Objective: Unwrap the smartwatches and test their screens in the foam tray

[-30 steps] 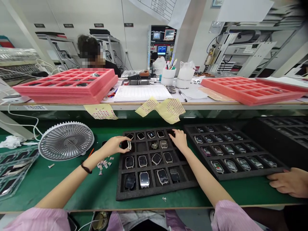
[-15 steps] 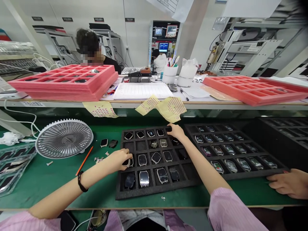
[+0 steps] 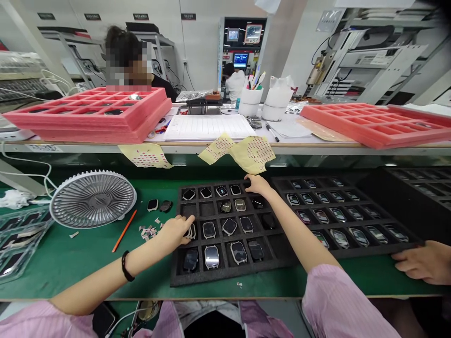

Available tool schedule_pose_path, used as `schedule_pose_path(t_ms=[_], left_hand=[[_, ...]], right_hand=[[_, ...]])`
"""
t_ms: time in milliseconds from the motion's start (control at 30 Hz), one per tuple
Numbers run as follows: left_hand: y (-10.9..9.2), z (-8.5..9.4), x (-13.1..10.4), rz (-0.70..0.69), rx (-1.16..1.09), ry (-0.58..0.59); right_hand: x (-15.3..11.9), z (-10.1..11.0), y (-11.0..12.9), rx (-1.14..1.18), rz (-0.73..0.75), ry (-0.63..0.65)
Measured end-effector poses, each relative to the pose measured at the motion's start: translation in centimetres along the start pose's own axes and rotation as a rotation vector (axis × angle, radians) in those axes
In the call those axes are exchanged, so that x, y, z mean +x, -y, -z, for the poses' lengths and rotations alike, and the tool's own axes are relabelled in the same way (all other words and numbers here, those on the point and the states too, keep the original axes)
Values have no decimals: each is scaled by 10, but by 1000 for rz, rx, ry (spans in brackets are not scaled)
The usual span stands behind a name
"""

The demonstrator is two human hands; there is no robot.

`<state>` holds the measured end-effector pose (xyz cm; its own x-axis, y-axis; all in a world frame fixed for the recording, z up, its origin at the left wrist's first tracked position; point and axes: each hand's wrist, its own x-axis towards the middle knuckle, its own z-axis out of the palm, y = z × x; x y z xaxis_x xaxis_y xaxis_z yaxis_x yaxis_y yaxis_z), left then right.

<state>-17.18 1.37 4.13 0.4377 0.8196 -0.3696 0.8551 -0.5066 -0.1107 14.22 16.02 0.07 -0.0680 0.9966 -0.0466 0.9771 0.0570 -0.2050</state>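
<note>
Tray [image 3: 225,276], black foam, cut into rows of compartments, lies on the green surface [image 3: 88,263] before the worker.

Left hand [image 3: 176,230]: at the tray's left side, third row from the far edge, first compartment. Grip narrow, thumb and fingertips around a light-rimmed watch [image 3: 191,231], partly covered by the hand. Whether this watch touches the compartment floor, I cannot tell. Dark wristband [image 3: 127,266] on that arm.

Right hand [image 3: 260,184]: at the far right corner of the same tray, touching it. How tightly the grip closes there, I cannot tell from here.

Tray contents: watches lie face up, one to a compartment. A lit dial [image 3: 221,190] shows in the far row; a tilted watch [image 3: 229,226] sits askew in the third row; a bright-faced watch [image 3: 212,257] lies in the nearest row.

Left of tray: silver-rimmed watch [image 3: 152,205] and dark watch [image 3: 165,206] side by side, orange stick [image 3: 124,230], small pale scraps [image 3: 150,232], round fan [image 3: 97,203].

Right of tray: neighbouring tray [image 3: 369,251], also black, loaded with watches; a co-worker's hand [image 3: 424,262] at its near right corner.
</note>
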Motion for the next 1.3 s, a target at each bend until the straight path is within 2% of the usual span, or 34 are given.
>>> schedule_pose_path(t_ms=[100, 300, 433, 700, 800, 967, 1067, 1233, 1300], left_hand=[[1, 0, 1, 24, -16, 10], [21, -15, -4, -81, -287, -157], [20, -20, -8, -123, -269, -198], [13, 1, -3, -162, -207, -84], [15, 2, 0, -205, -201, -75], [24, -4, 3, -188, -361, -114], [25, 3, 1, -176, -432, -168], [4, 28, 5, -193, -450, -271], [-7, 29, 13, -244, -392, -248]], right_hand=[[-2, 0, 1, -16, -4, 2], [-1, 0, 3, -27, -14, -5], [0, -1, 3, -28, -23, -3], [-3, 0, 4, -49, -24, 1], [-2, 1, 5, -50, -22, -1], [-2, -1, 4, -41, -28, -12], [-1, -2, 3, -37, -23, -19], [-1, -3, 2, -43, -20, -19], [-2, -3, 3, -48, -21, -19]])
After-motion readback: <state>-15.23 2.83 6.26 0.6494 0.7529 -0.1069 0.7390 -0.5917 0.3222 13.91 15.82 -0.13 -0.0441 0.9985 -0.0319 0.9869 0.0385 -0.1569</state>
